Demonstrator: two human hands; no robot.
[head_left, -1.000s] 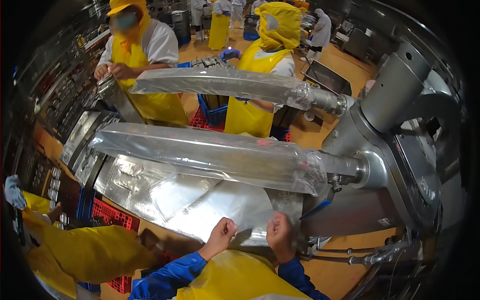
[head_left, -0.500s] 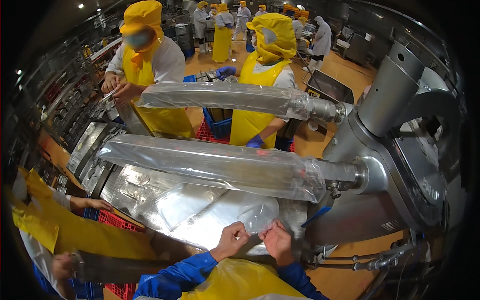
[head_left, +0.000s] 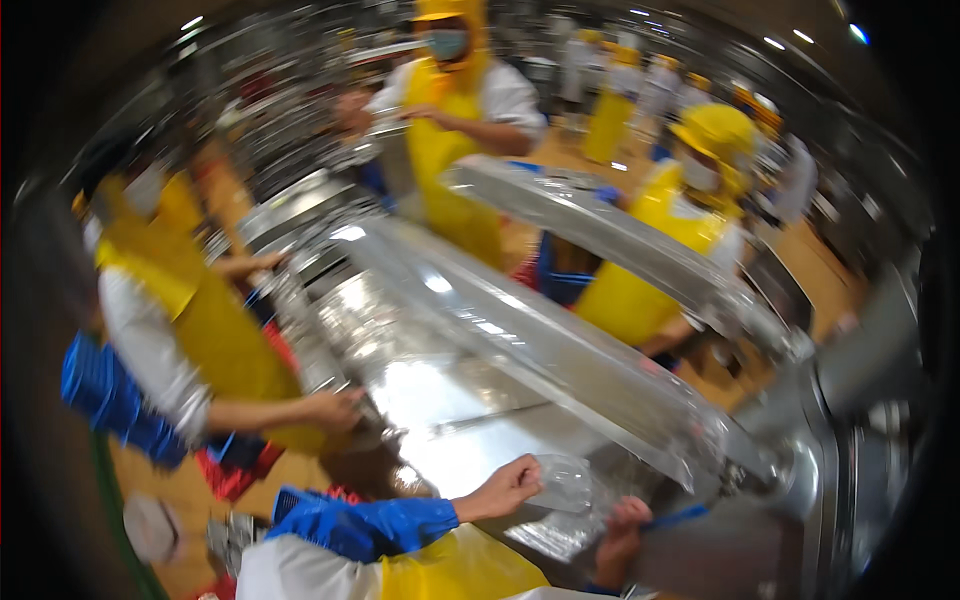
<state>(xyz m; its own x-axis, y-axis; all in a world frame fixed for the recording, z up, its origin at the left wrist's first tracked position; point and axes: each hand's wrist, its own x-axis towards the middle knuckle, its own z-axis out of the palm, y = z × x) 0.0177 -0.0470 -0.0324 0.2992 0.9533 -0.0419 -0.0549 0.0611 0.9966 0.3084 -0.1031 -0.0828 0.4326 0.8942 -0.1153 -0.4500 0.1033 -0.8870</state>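
Note:
Clear plastic film (head_left: pixel 565 487), crinkled and shiny, stretches between my two hands above the near part of a metal table (head_left: pixel 430 390). My left hand (head_left: pixel 505 487) is closed in a pinch at its left edge. Blurred by motion, my right hand (head_left: pixel 622 530) has its fingers curled at the other side of the film, close to a blue lever (head_left: pixel 676 516). Beyond my hands a long pipe wrapped in clear plastic (head_left: pixel 520 335) slants across the table. A second plastic-wrapped pipe (head_left: pixel 620 230) runs behind it.
Both pipes join a large steel machine (head_left: pixel 830 470) at the right. A co-worker in a yellow apron (head_left: pixel 200 330) stands at the left, holding a long metallic item at the table edge. Two more co-workers (head_left: pixel 450 150) (head_left: pixel 660 250) stand across the table. Blue and red crates are around.
The view has swung, so the table and pipes now slant down to the right and the left co-worker shows more fully. My hands have moved apart, with film between them.

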